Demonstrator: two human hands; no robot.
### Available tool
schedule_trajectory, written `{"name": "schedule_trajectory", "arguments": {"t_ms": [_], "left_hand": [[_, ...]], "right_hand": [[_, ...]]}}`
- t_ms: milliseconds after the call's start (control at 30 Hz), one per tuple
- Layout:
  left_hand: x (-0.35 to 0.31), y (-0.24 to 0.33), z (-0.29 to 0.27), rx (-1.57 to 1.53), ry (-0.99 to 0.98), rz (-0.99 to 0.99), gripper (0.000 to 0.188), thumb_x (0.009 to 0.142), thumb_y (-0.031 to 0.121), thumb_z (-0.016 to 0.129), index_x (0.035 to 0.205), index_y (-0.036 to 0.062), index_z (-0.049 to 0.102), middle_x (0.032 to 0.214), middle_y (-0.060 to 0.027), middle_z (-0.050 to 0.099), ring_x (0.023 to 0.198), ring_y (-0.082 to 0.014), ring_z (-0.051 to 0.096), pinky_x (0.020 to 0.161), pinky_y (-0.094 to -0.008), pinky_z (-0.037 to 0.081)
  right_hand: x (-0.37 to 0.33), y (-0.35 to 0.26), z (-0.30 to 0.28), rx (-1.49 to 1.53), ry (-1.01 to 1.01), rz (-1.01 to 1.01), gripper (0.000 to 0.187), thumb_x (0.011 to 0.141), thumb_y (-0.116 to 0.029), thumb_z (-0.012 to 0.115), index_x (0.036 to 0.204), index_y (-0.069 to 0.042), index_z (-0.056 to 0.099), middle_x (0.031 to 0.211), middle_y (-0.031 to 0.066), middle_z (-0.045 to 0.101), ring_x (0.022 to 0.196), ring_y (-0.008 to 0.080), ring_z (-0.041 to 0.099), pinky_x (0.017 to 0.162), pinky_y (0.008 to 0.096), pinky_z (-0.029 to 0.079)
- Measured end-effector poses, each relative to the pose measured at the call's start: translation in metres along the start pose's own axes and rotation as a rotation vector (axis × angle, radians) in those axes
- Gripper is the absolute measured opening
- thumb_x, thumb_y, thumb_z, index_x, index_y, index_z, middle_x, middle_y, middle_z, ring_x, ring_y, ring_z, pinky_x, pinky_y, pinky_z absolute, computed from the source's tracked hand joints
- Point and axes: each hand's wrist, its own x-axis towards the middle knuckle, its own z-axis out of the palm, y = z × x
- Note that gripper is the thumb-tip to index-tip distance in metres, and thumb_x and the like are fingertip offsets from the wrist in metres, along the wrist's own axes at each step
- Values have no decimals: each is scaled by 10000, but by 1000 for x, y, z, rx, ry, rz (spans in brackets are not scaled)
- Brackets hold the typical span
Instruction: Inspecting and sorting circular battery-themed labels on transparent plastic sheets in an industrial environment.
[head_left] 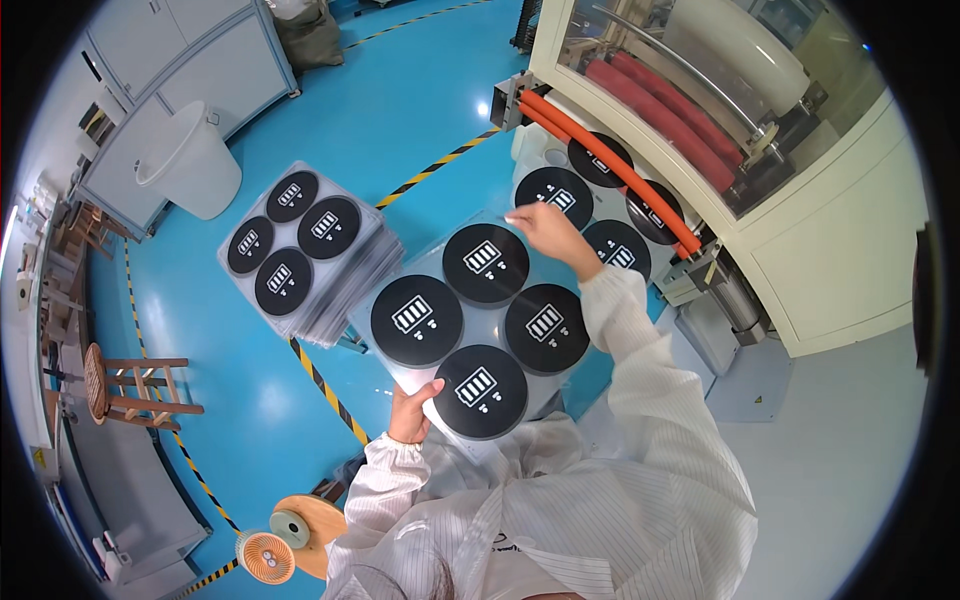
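Note:
A pale, see-through sheet [483,326] with several round black discs is tilted in front of me. Each disc bears a white battery symbol. My left hand [408,412] grips its near left edge, thumb on top beside the lowest black disc [481,391]; the other fingers are hidden underneath. At the far corner, my right hand [553,235] is closed in a pinch on the clear edge, just beyond the top black disc [486,263]. Whether a separate film lies there, I cannot tell.
Left of the sheet stands a tall stack of similar sheets [345,285]. On the right, a cream machine [810,240] has red rollers [660,120] and an orange bar [610,170] above another disc sheet. A white bin [190,165], wooden stool [140,392] and small fan [266,557] stand leftward.

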Motion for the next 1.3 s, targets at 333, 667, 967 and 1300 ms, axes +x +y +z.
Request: {"name": "schedule_trajectory", "arguments": {"t_ms": [333,667,967,1300], "left_hand": [[-17,38,-17,32,171,135,281,742,-37,596,1009,14,525,889,-72,585,748,-172,614,648,-279,518],[120,246,-99,189,98,403,261,884,168,562,1098,21,578,1051,-84,636,945,-193,618,843,-318,498],[170,294,-183,1145,583,605,457,826,163,666,1167,-108,529,1105,-163,609,971,-213,579,901,-329,432],[149,193,-113,1855,714,1364,665,761,214,712,1293,-49,411,1284,-238,457,1186,-418,404,1014,-450,326]], "right_hand": [[-229,-17,-111,370,-421,641,135,874,-76,558,935,-22,666,674,60,648,590,121,591,527,230,459],[-232,31,-34,1000,310,455,211,916,-121,544,1049,29,608,956,59,636,867,153,623,779,281,502],[-190,18,-54,1030,245,486,223,914,-157,557,999,37,627,841,64,638,673,149,637,640,258,524],[-217,-19,-59,1218,139,472,239,911,-169,569,1010,40,627,788,61,623,663,154,630,620,279,523]]}}
